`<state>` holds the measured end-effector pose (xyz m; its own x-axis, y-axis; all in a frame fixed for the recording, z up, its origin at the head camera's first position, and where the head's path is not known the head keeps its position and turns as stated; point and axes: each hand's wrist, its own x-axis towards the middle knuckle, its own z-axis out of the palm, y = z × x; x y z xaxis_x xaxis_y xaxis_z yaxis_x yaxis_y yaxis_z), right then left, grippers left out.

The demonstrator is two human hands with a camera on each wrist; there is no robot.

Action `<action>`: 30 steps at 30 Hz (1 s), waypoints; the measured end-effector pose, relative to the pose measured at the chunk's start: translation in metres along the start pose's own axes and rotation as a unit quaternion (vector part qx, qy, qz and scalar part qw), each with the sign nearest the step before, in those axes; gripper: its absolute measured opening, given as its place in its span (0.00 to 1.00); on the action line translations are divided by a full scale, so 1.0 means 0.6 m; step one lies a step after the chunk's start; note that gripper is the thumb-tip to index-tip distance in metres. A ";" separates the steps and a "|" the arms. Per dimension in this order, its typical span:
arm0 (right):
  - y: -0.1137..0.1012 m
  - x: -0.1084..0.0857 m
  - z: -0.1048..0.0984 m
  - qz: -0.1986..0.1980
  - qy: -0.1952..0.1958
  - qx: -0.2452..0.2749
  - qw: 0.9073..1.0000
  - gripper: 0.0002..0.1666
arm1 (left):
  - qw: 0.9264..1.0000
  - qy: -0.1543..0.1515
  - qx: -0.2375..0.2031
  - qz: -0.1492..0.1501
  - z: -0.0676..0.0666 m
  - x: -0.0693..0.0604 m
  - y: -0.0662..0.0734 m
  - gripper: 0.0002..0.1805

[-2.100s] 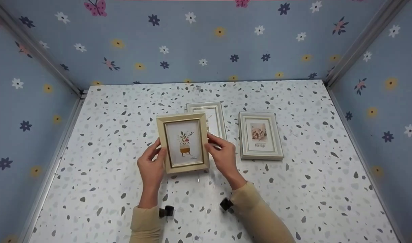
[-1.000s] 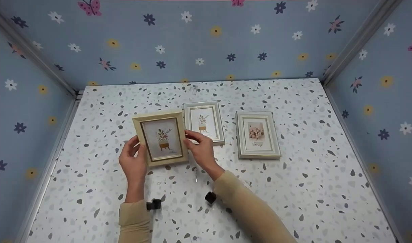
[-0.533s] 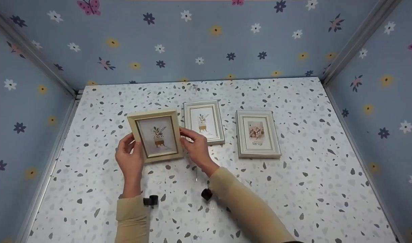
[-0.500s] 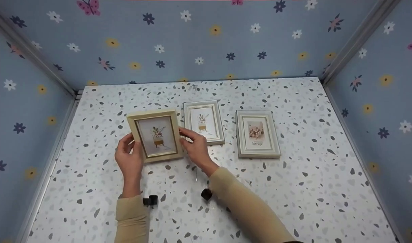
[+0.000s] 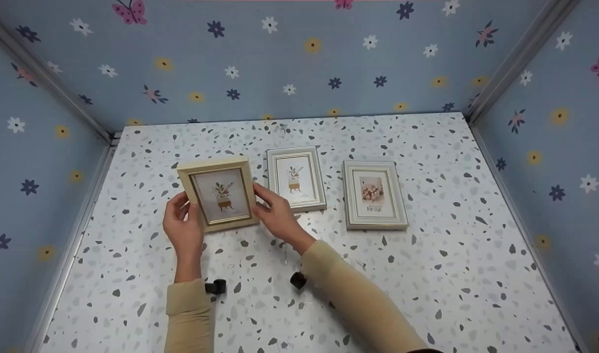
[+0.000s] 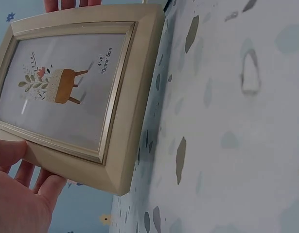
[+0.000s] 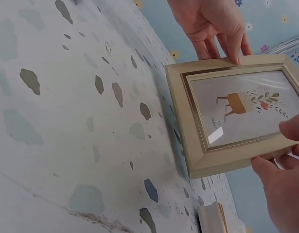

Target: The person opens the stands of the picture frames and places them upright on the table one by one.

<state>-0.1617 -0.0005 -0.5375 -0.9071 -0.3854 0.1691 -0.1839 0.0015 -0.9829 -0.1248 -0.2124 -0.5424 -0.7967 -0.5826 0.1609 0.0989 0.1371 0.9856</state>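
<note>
A person's two bare hands hold up a pale gold picture frame (image 5: 220, 226) between them, and we see its glazed front tilted up toward the wearer. The left hand (image 5: 183, 229) pinches one long side, thumb on the front and fingers curled behind; the right hand (image 5: 281, 217) pinches the opposite side. Inside the frame we make out a drawing of a leafy plant in an orange, legged pot. We cannot tell whether the frame's lower edge touches the bench (image 5: 456, 274), which is white with grey speckles.

Just beyond the right hand, a white frame (image 5: 321, 182) with a similar plant drawing lies flat on the bench. Farther to the right of that hand, a second white frame (image 5: 401, 203) lies flat, holding a flower photograph; a gap separates the two.

Behind the hands, we see tan sleeves (image 5: 363, 304) reaching in from the near side, with a small black device (image 5: 216, 287) at each wrist. Beyond the hands rises a blue wall (image 5: 260, 54) patterned with flowers and butterflies.
</note>
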 end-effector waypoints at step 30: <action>-0.001 -0.026 -0.041 0.032 -0.005 -0.036 0.999 0.28 | 0.999 0.042 0.002 -0.032 0.006 -0.027 0.043 0.14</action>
<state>-0.1567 0.0282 -0.5379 -0.9137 -0.3925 0.1054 -0.1533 0.0925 -0.9838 -0.1116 -0.1965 -0.5200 -0.7488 -0.6550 0.1012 0.0461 0.1009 0.9938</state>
